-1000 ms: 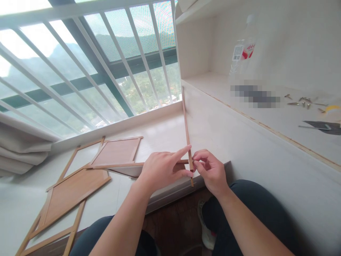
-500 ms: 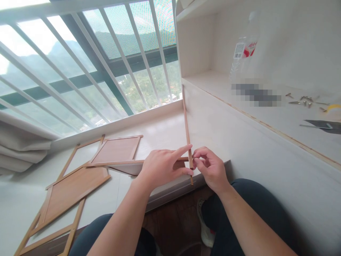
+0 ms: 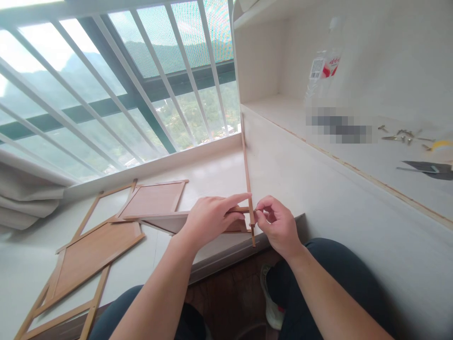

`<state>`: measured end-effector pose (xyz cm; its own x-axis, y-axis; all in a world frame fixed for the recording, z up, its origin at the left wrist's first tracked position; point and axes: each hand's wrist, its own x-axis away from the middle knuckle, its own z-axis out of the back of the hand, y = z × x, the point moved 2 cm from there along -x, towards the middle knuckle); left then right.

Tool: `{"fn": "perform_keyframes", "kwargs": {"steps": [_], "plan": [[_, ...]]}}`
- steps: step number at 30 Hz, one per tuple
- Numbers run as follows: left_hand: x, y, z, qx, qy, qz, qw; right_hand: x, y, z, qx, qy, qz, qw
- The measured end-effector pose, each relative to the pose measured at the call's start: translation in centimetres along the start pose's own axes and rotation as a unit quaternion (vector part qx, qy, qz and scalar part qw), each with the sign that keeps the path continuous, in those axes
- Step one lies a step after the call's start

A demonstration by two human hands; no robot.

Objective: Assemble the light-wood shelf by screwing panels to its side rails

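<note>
My left hand [image 3: 210, 219] is closed around the end of a wooden rail [image 3: 243, 209], its index finger stretched against a long thin wooden strip [image 3: 251, 215]. The rail belongs to a panel [image 3: 164, 221] standing on edge to the left, partly hidden by that hand. The strip runs from the window side toward me, and the rail's end meets it at an angle. On the strip's other side, my right hand [image 3: 278, 222] pinches a small thin screw-like piece [image 3: 256, 210] against it. Fingertips hide most of that piece.
Flat wooden panels [image 3: 95, 255] and frame pieces lie on the white ledge at left. On the right shelf are a clear bottle [image 3: 323, 71], several loose screws [image 3: 403, 135] and a dark flat piece [image 3: 430, 170]. A white side wall [image 3: 336, 203] bounds the right.
My left thumb and fingers have moved from the strip onto the rail, just left of it. The right hand keeps its pinch at the strip.
</note>
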<state>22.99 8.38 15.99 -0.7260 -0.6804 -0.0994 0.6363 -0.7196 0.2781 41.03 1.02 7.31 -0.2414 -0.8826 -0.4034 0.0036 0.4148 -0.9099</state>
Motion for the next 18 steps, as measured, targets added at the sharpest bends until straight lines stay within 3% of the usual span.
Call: {"fn": "perform_keyframes", "kwargs": {"steps": [9, 18], "plan": [[0.71, 0.01, -0.14, -0.022, 0.037, -0.036, 0.998, 0.21, 0.86, -0.39, -0.038, 0.014, 0.007, 0.999], [0.7, -0.13, 0.17, -0.003, 0.023, -0.041, 0.999, 0.06, 0.56, -0.22, -0.023, -0.007, 0.017, 1.0]]}}
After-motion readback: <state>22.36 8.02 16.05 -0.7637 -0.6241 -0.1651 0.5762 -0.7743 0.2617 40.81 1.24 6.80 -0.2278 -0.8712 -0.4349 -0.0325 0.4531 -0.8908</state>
